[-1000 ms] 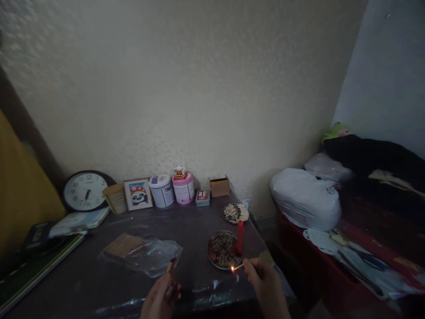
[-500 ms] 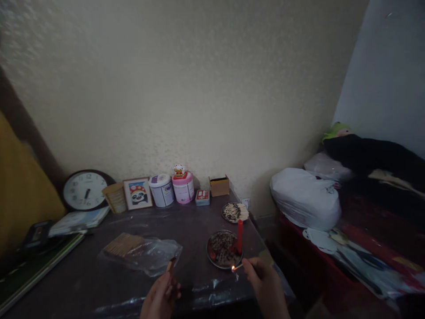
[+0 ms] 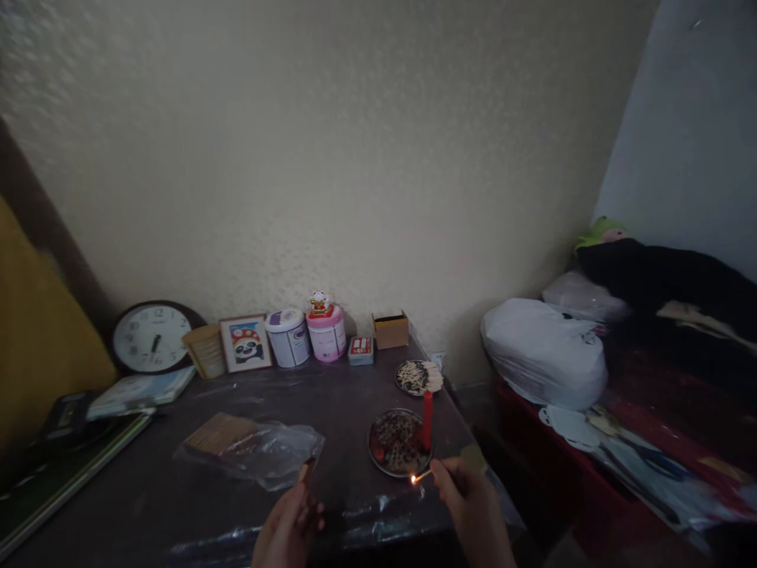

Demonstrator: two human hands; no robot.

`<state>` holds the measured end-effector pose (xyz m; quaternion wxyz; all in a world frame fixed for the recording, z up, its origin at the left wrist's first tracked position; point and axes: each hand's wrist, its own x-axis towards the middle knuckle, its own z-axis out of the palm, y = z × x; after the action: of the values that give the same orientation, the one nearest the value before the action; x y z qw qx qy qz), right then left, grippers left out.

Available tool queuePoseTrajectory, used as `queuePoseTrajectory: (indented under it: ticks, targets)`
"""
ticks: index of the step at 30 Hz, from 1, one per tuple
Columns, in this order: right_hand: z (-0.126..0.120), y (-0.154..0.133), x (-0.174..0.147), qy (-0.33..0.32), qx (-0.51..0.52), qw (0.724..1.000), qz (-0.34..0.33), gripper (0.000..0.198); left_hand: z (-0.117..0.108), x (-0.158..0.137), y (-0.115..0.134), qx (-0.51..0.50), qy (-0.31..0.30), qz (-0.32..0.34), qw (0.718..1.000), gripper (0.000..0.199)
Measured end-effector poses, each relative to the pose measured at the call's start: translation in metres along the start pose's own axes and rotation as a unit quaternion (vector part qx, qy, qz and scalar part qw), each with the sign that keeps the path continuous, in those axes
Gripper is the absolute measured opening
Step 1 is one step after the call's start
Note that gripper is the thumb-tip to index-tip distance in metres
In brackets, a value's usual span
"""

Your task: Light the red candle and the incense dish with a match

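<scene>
At the near edge of a dark table point(image 3: 177, 481) set against a pale wall, my right hand point(image 3: 470, 505) pinches a lit match point(image 3: 421, 476) between fingertips, its small flame just off the rim of a round metal dish point(image 3: 378, 457). My left hand point(image 3: 289, 525) is closed around a matchbox point(image 3: 303, 472), held upright above the tabletop. The burning match sits low, near the foot of a red candle point(image 3: 426, 420) that stands upright at the right side of the dish; whether its wick is alight I cannot tell. The dish holds a dark, speckled heap of small pieces, too dim to identify. Behind it, a smaller plate point(image 3: 419, 377) carries a pile of pale sticks. To the left of my hands lies a crumpled clear plastic bag point(image 3: 266, 454) with a bundle of thin wooden sticks point(image 3: 218, 432) at its open end. Along the wall stand an open cardboard box point(image 3: 390, 329), a small red tin point(image 3: 360, 349), a pink canister point(image 3: 326, 332) with a little figurine on its lid, a white canister point(image 3: 287, 338), a framed panda picture point(image 3: 245, 344), a woven cup point(image 3: 204, 351) and a round clock point(image 3: 152, 338). The middle of the table, between bag and dish, lies open. The right edge drops away just past the candle; beyond the gap, a white sack point(image 3: 541, 351) rests on a red surface.
</scene>
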<state>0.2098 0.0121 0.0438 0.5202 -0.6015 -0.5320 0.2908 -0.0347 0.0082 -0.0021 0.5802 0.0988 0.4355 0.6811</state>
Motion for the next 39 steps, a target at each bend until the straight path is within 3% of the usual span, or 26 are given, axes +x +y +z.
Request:
queuePoseTrajectory:
  ticks: [10, 14, 23, 32, 39]
  targets:
    - [0.000, -0.002, 0.001, 0.006, -0.009, 1.000, 0.003, 0.038, 0.004, -0.003, 0.000, 0.020, 0.018, 0.014, 1.000, 0.055]
    - [0.001, 0.000, 0.001, 0.006, -0.018, 1.000, 0.001, 0.037, 0.003, -0.002, 0.000, 0.013, -0.002, 0.008, 1.000, 0.057]
    - [0.002, 0.001, 0.002, 0.001, -0.019, 1.000, 0.005, 0.038, 0.013, -0.010, 0.006, 0.002, 0.057, 0.004, 0.998, 0.062]
    - [0.001, 0.002, 0.000, 0.015, -0.020, 1.000, -0.010, 0.037, -0.003, 0.002, -0.002, 0.030, -0.010, 0.013, 0.999, 0.059]
    - [0.001, 0.001, 0.000, 0.015, -0.017, 1.000, -0.011, 0.038, 0.000, 0.000, -0.003, 0.015, 0.011, 0.015, 1.000, 0.059]
